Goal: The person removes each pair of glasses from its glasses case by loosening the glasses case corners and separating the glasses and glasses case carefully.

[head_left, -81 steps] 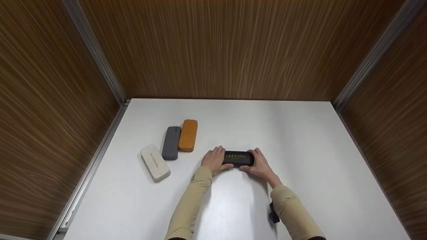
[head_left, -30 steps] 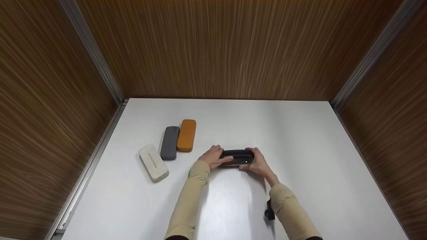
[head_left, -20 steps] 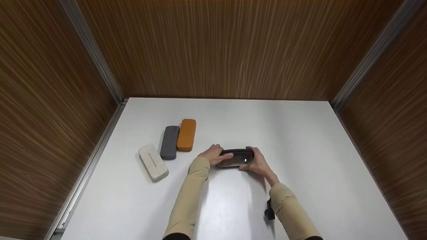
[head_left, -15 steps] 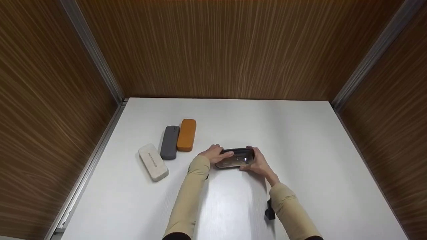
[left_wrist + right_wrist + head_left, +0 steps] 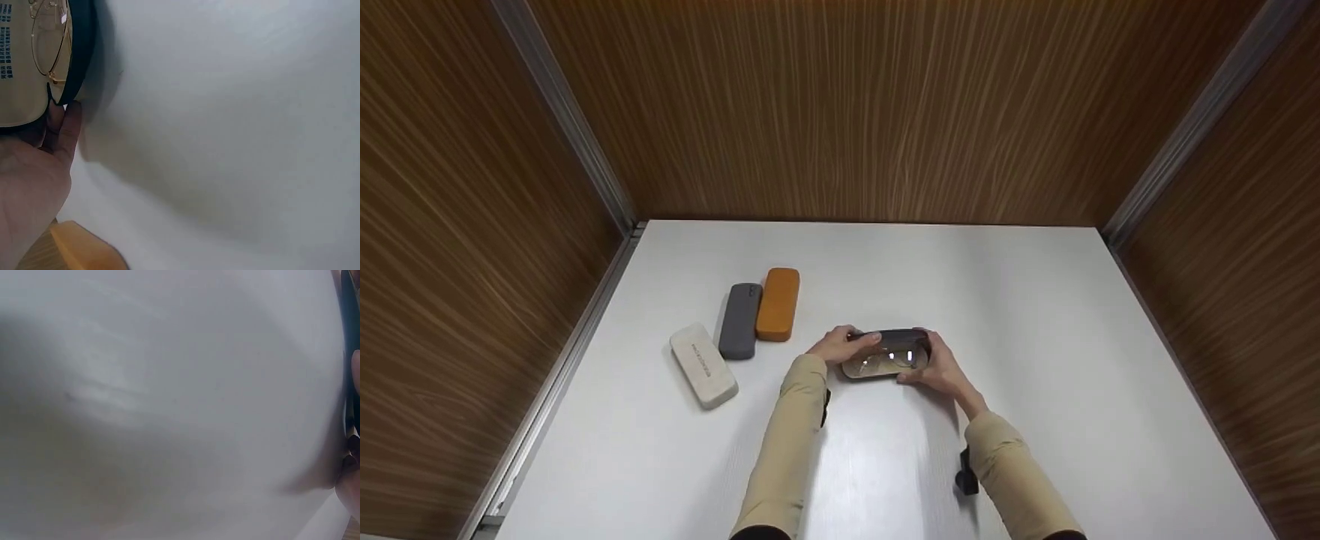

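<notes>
A black glasses case point(image 5: 901, 338) stands open on the white table, its lid raised at the back. Inside lies a pair of thin-framed eyeglasses point(image 5: 891, 358). My left hand point(image 5: 840, 347) grips the lid's left end, thumb on the inner side and fingers behind. Around the right end curls my right hand point(image 5: 941, 369), its thumb at the front edge. The left wrist view shows the pale lining with blue print and the gold-coloured frame of the eyeglasses point(image 5: 56, 80). Only a dark strip of the case point(image 5: 351, 320) and some fingers show at the right wrist view's edge.
To the left lie an orange case point(image 5: 778, 304), a grey case point(image 5: 740, 321) right beside it, and a cream case point(image 5: 704, 366) with lettering, set at a slant. Wood-grain panels point(image 5: 840, 112) wall the white table point(image 5: 1035, 300) at the back and sides.
The black glasses case was closed with its gold lettering up. It turned, then its lid rose under my left hand, baring the lining and eyeglasses. My right hand stayed at the right end.
</notes>
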`<state>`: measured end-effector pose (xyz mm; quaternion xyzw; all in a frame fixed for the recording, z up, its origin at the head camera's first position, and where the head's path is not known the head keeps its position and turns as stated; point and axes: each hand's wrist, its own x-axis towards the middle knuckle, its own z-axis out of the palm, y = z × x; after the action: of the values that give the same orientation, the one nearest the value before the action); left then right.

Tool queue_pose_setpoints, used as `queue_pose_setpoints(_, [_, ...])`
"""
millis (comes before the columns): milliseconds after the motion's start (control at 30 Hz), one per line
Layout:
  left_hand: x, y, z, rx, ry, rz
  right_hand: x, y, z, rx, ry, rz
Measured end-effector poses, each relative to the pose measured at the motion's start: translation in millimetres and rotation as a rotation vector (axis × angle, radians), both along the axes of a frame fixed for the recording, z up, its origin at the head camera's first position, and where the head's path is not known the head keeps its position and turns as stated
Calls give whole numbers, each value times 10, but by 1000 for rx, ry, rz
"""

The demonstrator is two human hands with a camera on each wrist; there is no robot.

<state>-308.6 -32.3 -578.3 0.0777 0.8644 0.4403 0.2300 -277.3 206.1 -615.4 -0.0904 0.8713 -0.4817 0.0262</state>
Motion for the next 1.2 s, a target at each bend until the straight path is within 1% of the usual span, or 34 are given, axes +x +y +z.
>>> queue_pose_setpoints(33, [5,2,-19,39,-11,24,1,-1,1,0,-6,-1])
queue_pose_setpoints(200, [43,-1,-117,225,-11,117,9,0,-9,-7,-44,-6])
queue_pose_setpoints(267, [56,-22,-155,285,-13,150,7,-2,-15,-7,-38,-3])
queue_pose_setpoints(433, [88,-84,-243,412,-76,201,12,5,-21,-7,-9,-6])
queue_pose_setpoints(600, [134,-125,-269,443,-109,217,18,15,-37,9,-11,7])
queue_pose_setpoints(867, [165,-79,-251,471,-58,239,24,29,-15,43,21,39])
queue_pose_setpoints(1067, [168,-60,-254,482,-62,253,35,67,60,50,35,98])
queue_pose_setpoints(1200, [168,-57,-262,500,-54,241,43,113,125,51,32,141])
